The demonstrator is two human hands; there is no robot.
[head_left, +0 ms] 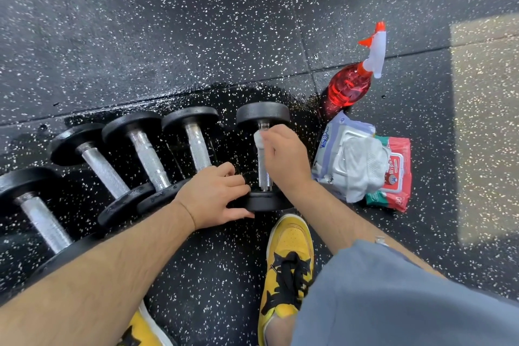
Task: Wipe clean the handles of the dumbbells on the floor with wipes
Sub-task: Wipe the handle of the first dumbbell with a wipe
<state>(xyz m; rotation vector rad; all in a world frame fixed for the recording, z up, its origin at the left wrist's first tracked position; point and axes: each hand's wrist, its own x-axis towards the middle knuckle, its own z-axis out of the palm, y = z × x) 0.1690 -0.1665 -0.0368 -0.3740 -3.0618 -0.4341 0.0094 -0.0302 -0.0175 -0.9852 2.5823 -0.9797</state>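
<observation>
Several black dumbbells with knurled metal handles lie in a row on the speckled rubber floor. The rightmost dumbbell (262,116) stands apart from the row. My right hand (285,160) holds a white wipe (259,140) wrapped round the upper part of its handle (264,177). My left hand (216,195) grips the near head of that dumbbell (264,202), thumb under it and fingers over the top. To the left lie a second dumbbell (198,146), a third one (147,157) and more beyond.
A white wipes pack (334,146) with a loose wipe (362,166) on top lies right of my right hand, over a red wipes pack (396,174). A red spray bottle (351,87) stands behind them. My yellow shoe (289,261) sits just below the dumbbell.
</observation>
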